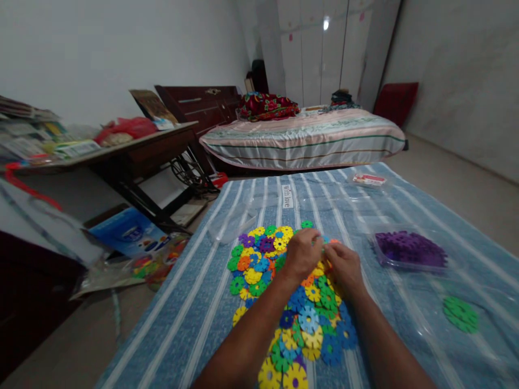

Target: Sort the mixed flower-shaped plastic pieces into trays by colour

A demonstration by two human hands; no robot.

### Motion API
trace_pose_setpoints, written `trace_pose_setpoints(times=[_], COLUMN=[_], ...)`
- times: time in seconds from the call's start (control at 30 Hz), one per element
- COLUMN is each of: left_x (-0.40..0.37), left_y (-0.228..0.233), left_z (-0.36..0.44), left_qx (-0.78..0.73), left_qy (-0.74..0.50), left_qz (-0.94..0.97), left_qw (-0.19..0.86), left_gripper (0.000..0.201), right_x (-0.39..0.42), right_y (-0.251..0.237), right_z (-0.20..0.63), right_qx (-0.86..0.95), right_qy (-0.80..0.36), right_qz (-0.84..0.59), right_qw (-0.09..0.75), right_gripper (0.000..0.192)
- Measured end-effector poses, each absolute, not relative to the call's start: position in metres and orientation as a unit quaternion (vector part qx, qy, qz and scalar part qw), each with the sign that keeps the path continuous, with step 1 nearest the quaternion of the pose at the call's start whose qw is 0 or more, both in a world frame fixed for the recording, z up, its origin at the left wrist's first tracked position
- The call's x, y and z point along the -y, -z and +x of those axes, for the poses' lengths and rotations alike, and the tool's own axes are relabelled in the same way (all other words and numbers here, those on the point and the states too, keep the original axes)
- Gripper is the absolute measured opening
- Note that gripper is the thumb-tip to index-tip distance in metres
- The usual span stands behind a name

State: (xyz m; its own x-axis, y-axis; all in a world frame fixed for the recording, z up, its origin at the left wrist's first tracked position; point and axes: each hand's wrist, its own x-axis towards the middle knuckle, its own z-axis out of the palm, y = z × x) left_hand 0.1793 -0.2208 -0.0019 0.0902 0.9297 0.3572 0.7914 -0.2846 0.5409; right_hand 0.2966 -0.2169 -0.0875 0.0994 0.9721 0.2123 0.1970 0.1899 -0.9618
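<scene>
As L hand [302,256] & R hand [345,268] curl tog. over multicol. discs [309,319], can't tell if either's gripping one.

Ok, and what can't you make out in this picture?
- Head view: whatever may be between the fingertips of the left hand and right hand; the fingers hide it.
- Head view: the toothed discs beneath the hands; covered.
- Head view: how many purple pieces there are; they overlap.
- Head view: print on the red-and-white packet; too small.
- Head view: the stacked clutter; left edge cuts it off.
</scene>
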Motion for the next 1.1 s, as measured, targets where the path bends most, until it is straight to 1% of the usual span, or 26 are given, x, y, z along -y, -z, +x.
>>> trace_pose_setpoints(times=[0.07,0.17,0.2,0.27,0.37,0.5,0.63,0.73,0.87,0.97,1.1], left_x=[0.222,0.227,0.228,0.231,0.232,0.229,0.227,0.228,0.231,0.230,0.224], left_y=[0.000,0.000,0.001,0.004,0.010,0.016,0.016,0.014,0.010,0.006,0.002], left_z=[0.142,0.096,0.084,0.068,0.058,0.058,0.060,0.061,0.061,0.059,0.057], left_qx=[-0.646,-0.701,-0.703,-0.700,-0.697,-0.698,-0.708,-0.719,-0.745,-0.772,-0.770], left_qy=[-0.269,-0.166,-0.130,-0.095,-0.092,-0.106,-0.095,-0.095,-0.125,-0.140,-0.092], left_qz=[0.712,0.693,0.699,0.706,0.707,0.702,0.695,0.685,0.654,0.620,0.631], left_qw=[0.062,0.021,0.026,0.046,0.079,0.093,0.078,0.066,0.041,0.018,0.016], left_gripper=[0.013,0.014,0.017,0.029,0.041,0.038,0.034,0.038,0.046,0.044,0.035], right_x=[0.221,0.223,0.223,0.222,0.222,0.222,0.223,0.223,0.222,0.220,0.215], right_y=[0.088,0.087,0.086,0.085,0.084,0.085,0.083,0.082,0.080,0.078,0.077], right_z=[0.299,0.300,0.300,0.299,0.299,0.299,0.300,0.300,0.299,0.297,0.295], right_qx=[0.503,0.490,0.492,0.496,0.495,0.493,0.494,0.487,0.489,0.499,0.507], right_qy=[-0.420,-0.433,-0.432,-0.432,-0.437,-0.437,-0.435,-0.443,-0.436,-0.422,-0.414], right_qz=[-0.509,-0.514,-0.517,-0.518,-0.518,-0.519,-0.520,-0.514,-0.515,-0.512,-0.498], right_qw=[0.558,0.555,0.552,0.547,0.544,0.545,0.545,0.550,0.553,0.558,0.569], right_gripper=[0.041,0.036,0.036,0.036,0.036,0.037,0.037,0.038,0.036,0.035,0.033])
